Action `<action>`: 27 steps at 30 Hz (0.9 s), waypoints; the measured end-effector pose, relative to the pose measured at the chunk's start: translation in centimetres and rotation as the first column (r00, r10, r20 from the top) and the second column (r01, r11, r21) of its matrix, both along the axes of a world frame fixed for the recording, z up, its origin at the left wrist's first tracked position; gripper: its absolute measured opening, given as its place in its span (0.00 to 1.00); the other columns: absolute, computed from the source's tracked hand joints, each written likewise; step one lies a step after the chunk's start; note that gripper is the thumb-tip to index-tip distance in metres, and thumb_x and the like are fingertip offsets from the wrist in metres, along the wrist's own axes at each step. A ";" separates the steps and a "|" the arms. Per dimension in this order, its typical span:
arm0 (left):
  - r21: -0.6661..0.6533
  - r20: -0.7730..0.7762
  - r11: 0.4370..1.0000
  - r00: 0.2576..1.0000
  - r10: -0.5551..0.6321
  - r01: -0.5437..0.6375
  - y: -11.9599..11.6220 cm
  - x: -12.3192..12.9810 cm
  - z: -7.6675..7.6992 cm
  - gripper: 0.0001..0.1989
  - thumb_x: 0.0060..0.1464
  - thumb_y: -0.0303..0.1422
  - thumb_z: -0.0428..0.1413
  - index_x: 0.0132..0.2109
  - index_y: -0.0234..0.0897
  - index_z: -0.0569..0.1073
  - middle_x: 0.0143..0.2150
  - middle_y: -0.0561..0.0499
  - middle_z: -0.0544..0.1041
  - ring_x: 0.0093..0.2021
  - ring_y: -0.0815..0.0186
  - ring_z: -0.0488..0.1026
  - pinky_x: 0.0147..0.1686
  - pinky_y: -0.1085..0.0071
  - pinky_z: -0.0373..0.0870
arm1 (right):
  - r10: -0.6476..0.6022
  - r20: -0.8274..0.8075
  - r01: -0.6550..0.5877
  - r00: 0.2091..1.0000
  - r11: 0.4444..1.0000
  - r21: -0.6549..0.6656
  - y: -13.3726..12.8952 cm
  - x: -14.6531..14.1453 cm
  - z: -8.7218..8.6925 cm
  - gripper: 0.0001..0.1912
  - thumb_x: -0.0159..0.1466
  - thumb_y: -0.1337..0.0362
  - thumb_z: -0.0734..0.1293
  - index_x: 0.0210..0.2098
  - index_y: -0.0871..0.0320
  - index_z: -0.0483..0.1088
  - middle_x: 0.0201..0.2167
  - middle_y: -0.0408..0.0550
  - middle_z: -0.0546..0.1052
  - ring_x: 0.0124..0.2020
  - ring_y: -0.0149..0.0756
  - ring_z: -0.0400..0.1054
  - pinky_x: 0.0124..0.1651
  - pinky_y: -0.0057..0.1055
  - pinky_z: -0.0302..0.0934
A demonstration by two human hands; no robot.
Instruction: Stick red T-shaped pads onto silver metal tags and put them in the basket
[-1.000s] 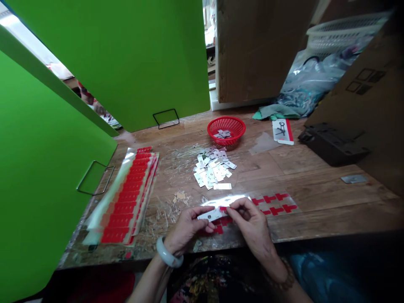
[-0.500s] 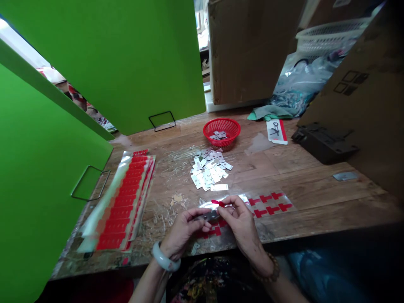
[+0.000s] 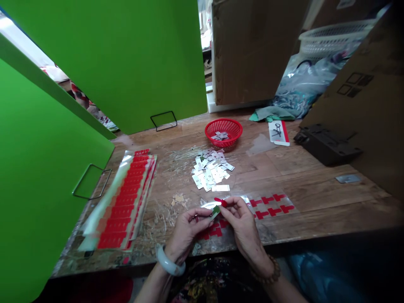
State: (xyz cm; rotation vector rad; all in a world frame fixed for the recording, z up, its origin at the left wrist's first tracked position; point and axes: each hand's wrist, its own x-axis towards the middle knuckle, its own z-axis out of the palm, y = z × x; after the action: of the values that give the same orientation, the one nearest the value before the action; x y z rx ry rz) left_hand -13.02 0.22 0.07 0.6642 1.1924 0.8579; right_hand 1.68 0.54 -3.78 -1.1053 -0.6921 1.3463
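Green panels (image 3: 132, 63) stood on the left of the wooden table (image 3: 312, 185). Over its near side, the left hand (image 3: 185, 230) pinched a small metal plate (image 3: 215, 212); just beside it, the right hand (image 3: 242, 223) pinched a red sticker (image 3: 220, 202). Farther off, loose plates (image 3: 212, 170) lay before a red basket (image 3: 223, 143).

Shows a wooden table (image 3: 284, 168) below the grip, green panels (image 3: 126, 63) left and beyond, cardboard (image 3: 249, 54) ahead-right, bright light (image 3: 15, 29) far left.
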 end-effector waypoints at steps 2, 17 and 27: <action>0.028 -0.048 1.000 0.999 -0.005 0.007 0.0 -0.1 -0.2 0.21 0.38 0.28 0.67 0.43 0.31 0.74 0.35 0.46 0.79 0.34 0.66 0.75 0.38 0.70 0.69 | 0.015 -0.011 -0.015 1.000 1.000 -0.015 -0.1 0.1 0.1 0.12 0.53 0.64 0.72 0.34 0.55 0.66 0.29 0.39 0.72 0.32 0.28 0.68 0.36 0.24 0.62; -0.054 -0.027 0.997 0.999 -0.047 0.046 0.1 0.0 -0.2 0.14 0.46 0.33 0.62 0.39 0.27 0.74 0.22 0.51 0.73 0.20 0.76 0.66 0.19 0.82 0.62 | 0.006 -0.061 -0.009 0.998 0.999 -0.039 -0.1 -0.2 -0.3 0.14 0.52 0.66 0.72 0.34 0.55 0.64 0.26 0.37 0.71 0.27 0.25 0.66 0.31 0.21 0.60; -0.119 -0.007 0.993 1.000 -0.015 0.014 0.3 -0.5 -0.1 0.15 0.47 0.29 0.61 0.42 0.26 0.73 0.20 0.49 0.74 0.19 0.74 0.68 0.20 0.81 0.66 | 0.020 0.176 -0.028 0.984 0.999 0.045 0.3 2.1 -0.1 0.10 0.55 0.61 0.71 0.31 0.56 0.66 0.29 0.40 0.70 0.32 0.31 0.66 0.36 0.27 0.60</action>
State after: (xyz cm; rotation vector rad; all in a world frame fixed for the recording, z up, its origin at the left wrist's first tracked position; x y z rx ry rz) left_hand -13.49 0.50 0.01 0.5789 1.2343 0.7666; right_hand 3.79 0.81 -3.86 -1.1910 -0.8645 1.2562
